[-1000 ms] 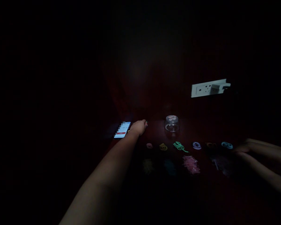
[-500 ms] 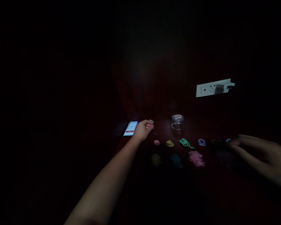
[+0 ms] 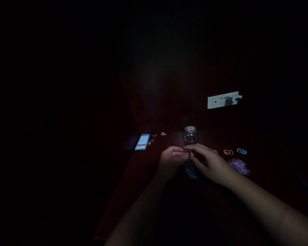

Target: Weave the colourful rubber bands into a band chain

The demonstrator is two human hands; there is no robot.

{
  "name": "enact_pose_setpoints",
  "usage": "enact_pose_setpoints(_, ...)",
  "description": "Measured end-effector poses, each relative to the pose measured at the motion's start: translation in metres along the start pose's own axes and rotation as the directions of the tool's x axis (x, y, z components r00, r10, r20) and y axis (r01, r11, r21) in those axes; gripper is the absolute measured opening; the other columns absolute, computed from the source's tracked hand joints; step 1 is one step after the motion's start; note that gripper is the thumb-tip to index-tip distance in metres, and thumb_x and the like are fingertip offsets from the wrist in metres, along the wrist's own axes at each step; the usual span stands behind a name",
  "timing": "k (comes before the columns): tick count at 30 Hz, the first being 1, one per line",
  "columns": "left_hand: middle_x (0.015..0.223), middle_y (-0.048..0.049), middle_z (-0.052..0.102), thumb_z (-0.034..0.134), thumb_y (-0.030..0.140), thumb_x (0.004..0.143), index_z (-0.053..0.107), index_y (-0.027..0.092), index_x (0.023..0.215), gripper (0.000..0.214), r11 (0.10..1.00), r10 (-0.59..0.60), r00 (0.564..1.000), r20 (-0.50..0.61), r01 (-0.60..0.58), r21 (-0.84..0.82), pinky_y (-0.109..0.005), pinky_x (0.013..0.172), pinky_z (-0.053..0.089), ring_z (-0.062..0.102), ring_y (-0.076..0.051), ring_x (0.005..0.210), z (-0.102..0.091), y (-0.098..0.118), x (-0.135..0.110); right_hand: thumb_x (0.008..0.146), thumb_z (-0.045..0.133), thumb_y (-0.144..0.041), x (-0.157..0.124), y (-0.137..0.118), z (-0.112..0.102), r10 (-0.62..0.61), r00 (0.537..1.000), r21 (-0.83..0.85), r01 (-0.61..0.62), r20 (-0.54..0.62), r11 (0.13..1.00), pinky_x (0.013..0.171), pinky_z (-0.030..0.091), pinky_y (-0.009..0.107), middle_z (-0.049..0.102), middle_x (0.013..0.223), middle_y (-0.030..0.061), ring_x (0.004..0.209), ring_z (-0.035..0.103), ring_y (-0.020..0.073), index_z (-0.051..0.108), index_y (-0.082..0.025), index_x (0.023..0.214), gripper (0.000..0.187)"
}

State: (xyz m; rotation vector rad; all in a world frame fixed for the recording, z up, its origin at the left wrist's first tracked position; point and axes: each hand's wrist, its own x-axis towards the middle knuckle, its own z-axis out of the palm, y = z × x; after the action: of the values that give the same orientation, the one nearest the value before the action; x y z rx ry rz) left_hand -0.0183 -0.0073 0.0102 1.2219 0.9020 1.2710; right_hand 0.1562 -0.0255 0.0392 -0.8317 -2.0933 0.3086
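Meeting near the middle of the dark red table [image 3: 128, 191], the two hands are brought close together, with the fingertips almost touching. A small dark thing [image 3: 187, 152] can be seen between the fingertips, in front of the jar, but it is too dim for its shape to be made out. The left hand [image 3: 170, 161] is mostly closed, with its fingers curled in. The right hand [image 3: 209, 161] is about half open, and its thumb and fingers are bent toward the same spot. It cannot be told if the small thing is gripped by one hand or by both.

Just below the fingertips, a teal pile [image 3: 191, 172] is seen on the table. Behind the hands, a clear jar [image 3: 190, 136] is topped with a lid. To the right, a fluffy-looking purple pile [image 3: 237, 166] is partly hidden by the right arm. Past it, orange-brown loops [image 3: 228, 152] and blue loops [image 3: 241, 151] are laid side by side. On the left, a lit phone [image 3: 142, 142] is set flat, with a small pale ring [image 3: 152, 140] near it. Farther back, a white socket [image 3: 213, 102] is fixed to the wall, and a plug [image 3: 233, 99] is pushed into it.
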Motion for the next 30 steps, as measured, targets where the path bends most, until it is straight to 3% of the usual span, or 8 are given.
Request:
enact_pose_setpoints(6, 0.083, -0.0056, 0.075, 0.088, 0.025, 0.059, 0.063, 0.014, 0.092, 0.043, 0.999, -0.049, 0.994, 0.094, 0.049, 0.003, -0.026, 0.070, 0.056, 0.072, -0.016, 0.074, 0.000, -0.001, -0.006, 0.092, 0.052, -0.020, -0.011, 0.017, -0.003, -0.050, 0.996, 0.052, 0.046, 0.071, 0.998, 0.070, 0.053, 0.034, 0.064, 0.095, 0.0058, 0.081, 0.063, 0.0191, 0.064, -0.027, 0.115, 0.027)
enact_pose_setpoints(17, 0.084, -0.0052, 0.075, 0.083, 0.024, 0.064, 0.064, 0.015, 0.092, 0.035, 0.994, -0.028, 0.997, 0.068, 0.021, 0.106, -0.024, 0.068, 0.054, 0.070, -0.014, 0.073, -0.003, -0.002, -0.009, 0.092, 0.055, -0.023, -0.014, 0.021, -0.002, -0.037, 0.999, 0.033, 0.035, 0.039, 0.999, 0.064, 0.049, 0.030, 0.062, 0.084, 0.0041, 0.074, 0.059, 0.0171, 0.065, -0.022, 0.089, 0.011)
enact_pose_setpoints(20, 0.087, -0.0066, 0.074, 0.079, 0.025, 0.070, 0.064, 0.015, 0.093, 0.029, 0.975, 0.072, 0.995, 0.072, -0.085, 0.203, -0.025, 0.068, 0.054, 0.070, -0.015, 0.075, -0.005, -0.003, -0.011, 0.091, 0.055, -0.023, -0.014, 0.022, -0.002, -0.028, 0.999, 0.025, 0.027, 0.040, 0.999, 0.063, 0.048, 0.030, 0.061, 0.082, 0.0034, 0.072, 0.058, 0.0165, 0.064, -0.022, 0.088, 0.010)
enact_pose_setpoints(24, 0.093, -0.0060, 0.073, 0.077, 0.024, 0.073, 0.065, 0.018, 0.097, 0.027, 0.868, 0.251, 0.951, 0.179, -0.303, 0.394, -0.024, 0.067, 0.054, 0.069, -0.015, 0.080, -0.007, -0.001, -0.015, 0.090, 0.056, -0.022, -0.015, 0.022, -0.002, -0.020, 0.999, 0.029, 0.018, 0.040, 0.999, 0.062, 0.047, 0.029, 0.060, 0.081, 0.0030, 0.070, 0.057, 0.0156, 0.064, -0.021, 0.088, 0.008)
enact_pose_setpoints(30, 0.089, -0.0046, 0.074, 0.072, 0.023, 0.078, 0.066, 0.019, 0.095, 0.019, 0.767, 0.311, 0.923, 0.226, -0.384, 0.513, -0.025, 0.067, 0.054, 0.070, -0.016, 0.077, -0.007, 0.003, -0.017, 0.090, 0.056, -0.019, -0.015, 0.020, -0.001, -0.016, 0.999, 0.028, 0.015, 0.037, 0.999, 0.062, 0.045, 0.028, 0.058, 0.080, 0.0026, 0.070, 0.056, 0.0150, 0.064, -0.020, 0.087, 0.008)
